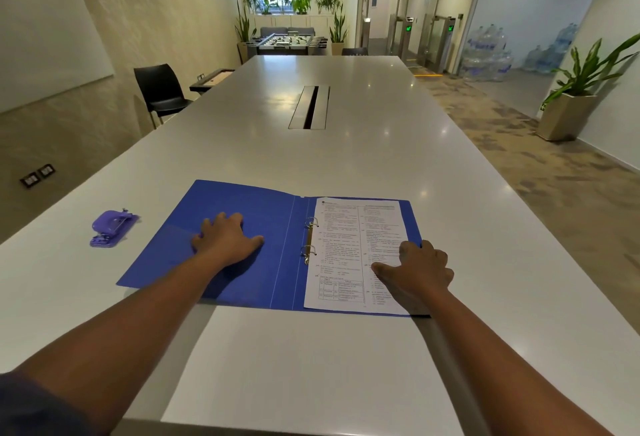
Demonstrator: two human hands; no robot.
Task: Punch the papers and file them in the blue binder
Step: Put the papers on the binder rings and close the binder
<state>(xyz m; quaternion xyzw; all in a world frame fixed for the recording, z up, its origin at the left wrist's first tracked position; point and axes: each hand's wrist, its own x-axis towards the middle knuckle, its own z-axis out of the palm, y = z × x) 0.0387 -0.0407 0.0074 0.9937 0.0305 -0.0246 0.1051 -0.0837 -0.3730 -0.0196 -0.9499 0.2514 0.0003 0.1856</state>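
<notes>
The blue binder (263, 214) lies open on the table in front of me. A printed paper (349, 245) sits on its right half, threaded on the two metal rings (310, 238). My left hand (227, 238) rests flat on the binder's left cover. My right hand (420, 267) lies on the paper's right edge, fingers curled over the edge of the paper and cover, thumb pressed on the sheet. A purple hole punch (112, 227) stands on the table left of the binder. A blank white sheet (311, 366) lies nearer to me, between my forearms.
The long white table (346, 158) has a cable slot (310, 107) in its middle. A black chair (159, 91) stands at the left side. A potted plant (571, 106) stands on the floor to the right.
</notes>
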